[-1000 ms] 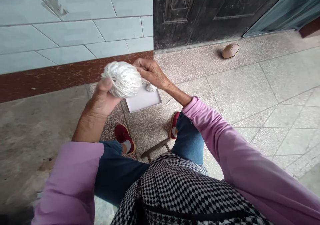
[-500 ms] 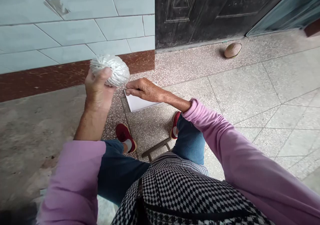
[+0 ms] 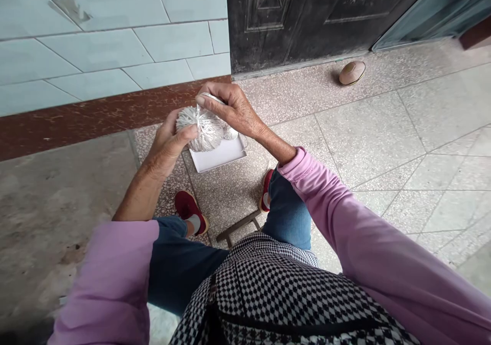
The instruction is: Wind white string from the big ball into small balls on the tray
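Observation:
A ball of white, shiny string point(image 3: 209, 136) is held up above the floor. My left hand point(image 3: 169, 143) grips it from the left side, thumb across its front. Over the top of the ball, my right hand point(image 3: 235, 108) is closed in a pinch on a strand of the string. Below the ball a shallow white tray point(image 3: 220, 158) lies on the floor, partly covered by the ball and my hands. A small white round thing point(image 3: 230, 133) shows at the tray's back right, partly hidden by my right hand.
A pinkish-brown ball-like object point(image 3: 352, 73) lies near the dark door point(image 3: 307, 22). The tiled wall point(image 3: 103, 48) rises at the back left. My red shoes point(image 3: 188, 208) flank the floor in front, and a stool's bar point(image 3: 238, 227) shows between my legs.
My left hand has brought the ball of string down and to the right. My right hand has risen from over the tray to the ball's top, uncovering more of the tray.

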Available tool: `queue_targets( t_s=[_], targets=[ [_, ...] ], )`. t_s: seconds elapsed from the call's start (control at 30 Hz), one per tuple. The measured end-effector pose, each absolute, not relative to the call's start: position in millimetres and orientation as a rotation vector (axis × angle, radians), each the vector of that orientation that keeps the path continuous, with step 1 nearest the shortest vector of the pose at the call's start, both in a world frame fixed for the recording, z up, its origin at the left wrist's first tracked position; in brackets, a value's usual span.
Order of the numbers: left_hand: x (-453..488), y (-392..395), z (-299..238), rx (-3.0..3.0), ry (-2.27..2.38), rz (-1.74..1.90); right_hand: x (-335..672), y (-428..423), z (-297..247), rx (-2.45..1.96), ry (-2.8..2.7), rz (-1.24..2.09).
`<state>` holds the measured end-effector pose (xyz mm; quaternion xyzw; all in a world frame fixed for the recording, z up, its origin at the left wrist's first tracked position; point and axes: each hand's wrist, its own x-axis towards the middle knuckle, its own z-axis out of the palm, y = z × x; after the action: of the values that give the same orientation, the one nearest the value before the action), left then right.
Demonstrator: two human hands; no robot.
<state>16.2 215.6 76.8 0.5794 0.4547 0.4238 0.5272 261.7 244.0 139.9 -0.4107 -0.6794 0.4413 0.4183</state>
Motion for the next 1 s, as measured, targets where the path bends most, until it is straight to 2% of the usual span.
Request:
queue_targets(
  t_s=[0.27,0.53,0.73,1.0],
  targets=[
    [43,198,94,1.098,0.931,0.997,256,242,132,-0.916,-1.695,1.095],
    [31,203,87,1.136,0.993,0.919,253,248,128,-1.065,-1.654,1.178],
    [34,202,101,1.122,0.826,1.1,242,263,105,-1.081,-1.487,1.318],
    [36,209,114,1.069,0.854,1.25,216,249,89,-1.107,-1.306,1.474]
  ],
)
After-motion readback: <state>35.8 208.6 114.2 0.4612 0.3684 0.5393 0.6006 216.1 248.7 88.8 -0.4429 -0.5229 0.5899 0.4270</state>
